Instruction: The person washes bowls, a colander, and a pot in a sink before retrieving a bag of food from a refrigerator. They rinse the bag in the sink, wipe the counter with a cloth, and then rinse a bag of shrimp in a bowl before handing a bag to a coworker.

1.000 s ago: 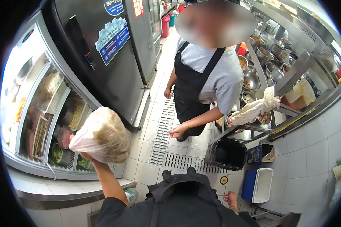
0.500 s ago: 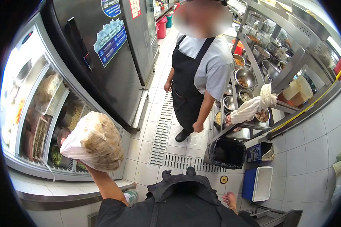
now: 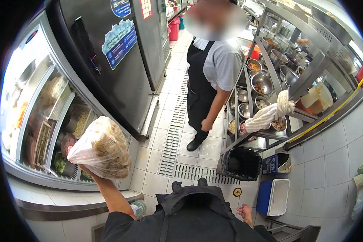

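Note:
A large clear plastic bag (image 3: 109, 149) filled with brownish food I cannot identify is in my left hand (image 3: 86, 169), raised at the left. The bag hides most of that hand; a thumb tip shows at its edge. Just beyond stands the glass-fronted fridge (image 3: 131, 161), lit inside, with trays and bowls of food such as noodles and green vegetables. My right hand (image 3: 245, 210) hangs low by my side, holding nothing, its fingers loosely apart. A blue bin with a white lid (image 3: 278, 197) is the closest thing to it.
A co-worker in a black apron (image 3: 199, 80) stands ahead beside the floor drain grate (image 3: 173, 137). To the right, a metal rack (image 3: 246, 141) carries several steel bowls, with a black bin (image 3: 246, 177) below. A dark steel refrigerator (image 3: 113, 84) stands at the left.
The bag in my left hand has turned slightly, showing more of its clear plastic. The co-worker has turned a little and shifted. My right hand stays low.

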`<state>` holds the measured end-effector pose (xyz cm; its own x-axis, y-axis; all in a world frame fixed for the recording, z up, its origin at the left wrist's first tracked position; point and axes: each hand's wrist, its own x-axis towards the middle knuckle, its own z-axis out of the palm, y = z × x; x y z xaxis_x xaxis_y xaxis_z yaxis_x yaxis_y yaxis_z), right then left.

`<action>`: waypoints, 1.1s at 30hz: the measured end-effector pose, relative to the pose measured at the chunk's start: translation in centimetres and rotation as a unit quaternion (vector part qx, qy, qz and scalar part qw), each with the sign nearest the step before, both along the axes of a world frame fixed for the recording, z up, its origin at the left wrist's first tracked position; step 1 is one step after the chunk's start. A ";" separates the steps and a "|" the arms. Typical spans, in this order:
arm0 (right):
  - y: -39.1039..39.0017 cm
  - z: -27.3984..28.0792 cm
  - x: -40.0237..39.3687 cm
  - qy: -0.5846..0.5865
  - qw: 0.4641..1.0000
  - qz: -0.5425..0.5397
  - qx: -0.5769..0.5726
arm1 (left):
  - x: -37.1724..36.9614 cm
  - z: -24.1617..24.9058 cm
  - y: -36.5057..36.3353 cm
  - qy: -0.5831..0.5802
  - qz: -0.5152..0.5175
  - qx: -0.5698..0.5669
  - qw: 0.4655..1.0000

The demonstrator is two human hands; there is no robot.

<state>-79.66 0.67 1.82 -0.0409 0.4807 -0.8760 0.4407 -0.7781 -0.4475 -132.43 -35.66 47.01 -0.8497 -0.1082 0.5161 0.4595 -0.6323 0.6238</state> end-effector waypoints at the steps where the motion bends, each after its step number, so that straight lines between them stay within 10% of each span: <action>1: 0.1 -0.2 0.0 0.002 1.000 0.002 -0.005 | -1.0 0.2 -0.9 -0.122 -0.015 0.044 0.991; 15: 0.1 0.1 -0.6 -0.009 1.000 0.010 0.007 | -0.9 1.9 -0.1 -0.299 0.069 0.101 0.946; 17: 0.1 0.3 -0.7 -0.005 1.000 0.011 0.011 | -1.7 0.6 -1.8 -0.255 -0.051 0.098 0.960; 33: 0.1 1.7 -1.8 -0.001 1.000 0.026 0.012 | -1.3 0.1 -1.7 -0.231 -0.004 0.070 0.971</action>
<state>-81.45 0.74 3.57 -0.0641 0.4996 -0.8639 0.4808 -0.7431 -0.4654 -133.77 -37.41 47.11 -0.9878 -0.1430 0.0614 0.1470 -0.7279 0.6697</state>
